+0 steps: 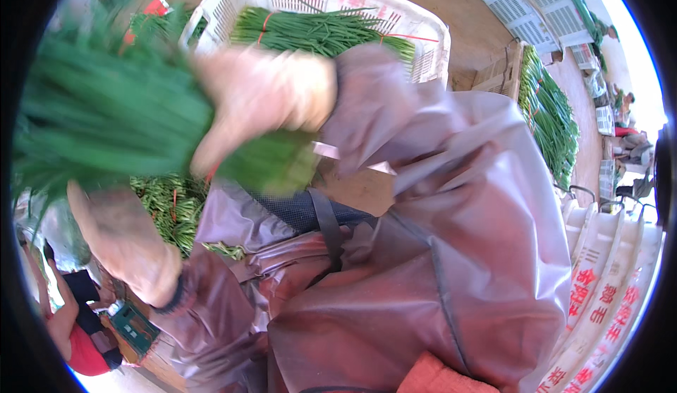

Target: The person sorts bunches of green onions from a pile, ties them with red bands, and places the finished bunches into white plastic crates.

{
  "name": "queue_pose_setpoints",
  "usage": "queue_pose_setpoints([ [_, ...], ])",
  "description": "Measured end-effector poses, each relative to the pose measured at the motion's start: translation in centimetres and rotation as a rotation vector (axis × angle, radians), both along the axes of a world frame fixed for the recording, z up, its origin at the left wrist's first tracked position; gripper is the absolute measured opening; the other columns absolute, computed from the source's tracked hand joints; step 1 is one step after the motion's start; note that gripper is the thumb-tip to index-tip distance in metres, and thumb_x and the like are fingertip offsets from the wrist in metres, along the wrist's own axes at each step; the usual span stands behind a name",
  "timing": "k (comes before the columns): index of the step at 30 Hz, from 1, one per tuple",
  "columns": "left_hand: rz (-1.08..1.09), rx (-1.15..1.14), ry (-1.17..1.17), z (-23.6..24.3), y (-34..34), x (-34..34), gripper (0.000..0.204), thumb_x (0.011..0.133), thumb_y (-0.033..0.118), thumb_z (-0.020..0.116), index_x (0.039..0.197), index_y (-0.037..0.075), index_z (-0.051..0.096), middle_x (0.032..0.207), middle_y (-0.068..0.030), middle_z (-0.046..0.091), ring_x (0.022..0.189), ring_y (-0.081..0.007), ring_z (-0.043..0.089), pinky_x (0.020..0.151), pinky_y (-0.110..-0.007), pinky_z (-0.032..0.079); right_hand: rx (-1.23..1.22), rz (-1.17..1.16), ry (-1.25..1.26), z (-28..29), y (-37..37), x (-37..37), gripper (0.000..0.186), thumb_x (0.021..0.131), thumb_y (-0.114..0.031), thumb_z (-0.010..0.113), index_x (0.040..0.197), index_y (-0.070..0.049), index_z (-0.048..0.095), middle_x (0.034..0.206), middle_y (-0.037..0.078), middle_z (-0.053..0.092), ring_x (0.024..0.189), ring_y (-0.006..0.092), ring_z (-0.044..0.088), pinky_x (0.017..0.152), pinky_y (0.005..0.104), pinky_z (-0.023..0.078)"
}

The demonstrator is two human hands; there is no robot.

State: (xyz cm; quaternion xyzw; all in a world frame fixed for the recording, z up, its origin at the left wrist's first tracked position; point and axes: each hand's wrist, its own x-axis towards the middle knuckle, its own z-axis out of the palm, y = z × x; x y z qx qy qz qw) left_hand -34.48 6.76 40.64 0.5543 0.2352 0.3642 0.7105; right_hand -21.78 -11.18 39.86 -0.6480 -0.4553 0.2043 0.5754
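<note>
A large bunch of long, thin green leaves that look like chives [120, 111] spreads across the upper left, blurred by motion. My right hand [261, 93] is wrapped round this bunch near its cut stem end, which sticks out below the hand. Lower on the left, my left hand [127, 241] reaches up to the underside of the leaves; its fingers are partly hidden and smeared. Beyond my right hand, a white plastic crate [423, 19] holds more chive bunches [317, 29] tied with red bands.
Banded greens [169, 209] lie below the held bunch. At right are another pile of banded greens [550, 121] and stacked white crates [599, 287] with red markings. Pale crates [522, 12] stand at the back right. A person in red [88, 347] is at lower left, near a green crate [134, 326].
</note>
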Motion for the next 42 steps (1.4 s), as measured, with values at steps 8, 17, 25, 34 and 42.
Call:
queue_pose_setpoints([
  [8,-0.244,0.128,0.279,-9.2,3.7,-3.0,0.094,0.083,0.064,0.053,0.145,0.001,0.021,0.144,-0.0245,0.031,0.132,-0.041,0.033,0.109,-0.051,0.024,-1.324,-0.431,-0.363,-17.9,-17.3,4.4,0.114,0.058,-0.02,0.079,0.148,-0.016,0.01,0.106,0.019,0.06,0.098,0.0334,0.061,0.082,0.0425,0.052],
  [17,0.119,-0.363,0.418,-16.5,8.2,-14.8,0.047,0.098,0.025,0.042,0.139,0.003,0.035,0.14,-0.0178,0.041,0.126,-0.0323,0.042,0.107,-0.045,0.031,-1.378,-0.469,-0.062,-24.9,-20.7,3.3,0.127,0.052,-0.031,0.086,0.148,-0.011,0.006,0.142,0.021,0.037,0.122,0.0376,0.046,0.1,0.046,0.04],
  [25,-0.058,-0.147,0.372,-17.2,7.6,-14.4,0.047,0.096,0.026,0.048,0.134,-0.001,0.042,0.134,-0.0177,0.047,0.116,-0.0292,0.052,0.098,-0.039,0.042,-1.278,-0.619,-0.15,-28.1,-14.2,6.1,0.125,0.053,-0.037,0.084,0.148,-0.005,0.009,0.134,0.022,0.044,0.116,0.0382,0.051,0.098,0.0411,0.041],
  [34,0.138,-0.33,0.196,-16.2,9.8,-11.1,0.034,0.091,0.014,0.057,0.123,0.002,0.056,0.113,-0.0124,0.063,0.095,-0.0206,0.062,0.088,-0.034,0.048,-0.031,-0.354,-0.372,-21.8,8.5,8.1,0.079,0.072,0.006,0.067,0.142,-0.007,0.033,0.142,0.011,0.042,0.125,0.0266,0.044,0.107,0.0368,0.032],
  [42,0.429,-0.461,-0.021,-21.2,15.0,-11.3,0.028,0.091,0.014,0.058,0.118,0.005,0.059,0.109,-0.011,0.064,0.09,-0.0194,0.064,0.081,-0.031,0.05,-0.574,0.123,-0.079,-17.1,24.4,1.9,0.059,0.078,-0.024,0.071,0.129,-0.002,0.051,0.123,0.015,0.058,0.115,0.0256,0.056,0.099,0.0336,0.042],
])
